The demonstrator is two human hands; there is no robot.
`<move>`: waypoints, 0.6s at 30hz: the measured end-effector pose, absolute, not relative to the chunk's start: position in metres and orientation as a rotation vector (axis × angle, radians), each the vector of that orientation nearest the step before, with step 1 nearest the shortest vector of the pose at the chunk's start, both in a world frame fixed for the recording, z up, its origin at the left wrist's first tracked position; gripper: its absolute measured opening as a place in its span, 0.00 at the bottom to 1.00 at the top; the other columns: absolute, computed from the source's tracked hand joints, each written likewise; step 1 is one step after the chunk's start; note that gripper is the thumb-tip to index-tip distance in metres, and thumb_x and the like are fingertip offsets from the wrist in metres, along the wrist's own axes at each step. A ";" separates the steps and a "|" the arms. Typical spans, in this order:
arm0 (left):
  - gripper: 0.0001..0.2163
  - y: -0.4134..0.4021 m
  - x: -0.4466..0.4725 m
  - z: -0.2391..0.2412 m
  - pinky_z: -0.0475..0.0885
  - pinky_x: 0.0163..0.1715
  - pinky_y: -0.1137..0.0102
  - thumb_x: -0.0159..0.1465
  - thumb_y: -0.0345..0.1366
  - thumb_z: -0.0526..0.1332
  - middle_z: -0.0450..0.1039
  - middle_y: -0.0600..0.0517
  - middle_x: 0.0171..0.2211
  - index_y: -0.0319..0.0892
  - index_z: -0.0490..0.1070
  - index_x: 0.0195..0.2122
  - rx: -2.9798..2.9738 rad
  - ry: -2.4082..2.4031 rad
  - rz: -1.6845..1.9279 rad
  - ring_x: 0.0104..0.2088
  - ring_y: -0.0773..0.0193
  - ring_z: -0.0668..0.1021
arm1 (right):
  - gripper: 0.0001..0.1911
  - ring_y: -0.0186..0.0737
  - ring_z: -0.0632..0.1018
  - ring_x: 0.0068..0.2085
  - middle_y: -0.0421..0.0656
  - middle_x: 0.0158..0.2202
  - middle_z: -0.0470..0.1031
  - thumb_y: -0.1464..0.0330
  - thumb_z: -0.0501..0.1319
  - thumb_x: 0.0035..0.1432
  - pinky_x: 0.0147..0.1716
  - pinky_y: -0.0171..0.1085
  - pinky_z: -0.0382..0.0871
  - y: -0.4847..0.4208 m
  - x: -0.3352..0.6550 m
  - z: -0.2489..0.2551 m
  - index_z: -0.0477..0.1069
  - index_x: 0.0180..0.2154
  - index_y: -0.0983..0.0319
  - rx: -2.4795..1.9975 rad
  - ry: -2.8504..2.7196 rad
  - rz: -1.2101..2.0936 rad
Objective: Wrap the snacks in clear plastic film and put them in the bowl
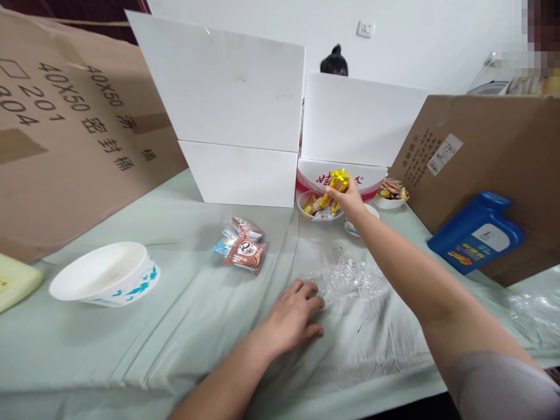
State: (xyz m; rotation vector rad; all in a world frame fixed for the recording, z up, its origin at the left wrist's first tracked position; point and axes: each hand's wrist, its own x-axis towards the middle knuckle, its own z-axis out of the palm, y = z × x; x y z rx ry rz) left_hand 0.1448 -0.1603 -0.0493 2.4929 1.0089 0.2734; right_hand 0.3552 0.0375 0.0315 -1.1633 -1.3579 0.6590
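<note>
Stretched out over the table, my right hand (pixel 347 195) grips yellow-wrapped snacks (pixel 336 185) just above a clear plastic bowl (pixel 301 204) of wrapped snacks. How many it holds I cannot tell. My left hand (pixel 297 312) rests on the green cloth with its fingers apart and nothing in them. Crumpled clear plastic wrap (pixel 354 280) lies right beside its fingertips. To the left is a small group of wrapped snacks, with a brown packet (pixel 246 254) in front and a blue one (pixel 224 242) behind. A white paper bowl (pixel 365 216) is partly hidden behind my right wrist.
A large white paper bowl (pixel 144 274) stands at left. White panels (pixel 249 175) and cardboard boxes (pixel 79 128) (pixel 490 146) wall the table. A blue bottle (pixel 476 233) leans at right. Another snack bowl (pixel 391 203) sits far right. A person's head (pixel 335 61) shows behind the panels.
</note>
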 end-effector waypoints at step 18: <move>0.11 -0.148 0.127 -0.048 0.66 0.54 0.51 0.55 0.38 0.70 0.68 0.44 0.55 0.43 0.74 0.38 2.526 1.351 0.422 0.55 0.45 0.69 | 0.17 0.48 0.75 0.48 0.47 0.46 0.76 0.61 0.64 0.55 0.49 0.47 0.68 -0.036 0.371 0.017 0.72 0.46 0.60 -1.443 -1.835 0.397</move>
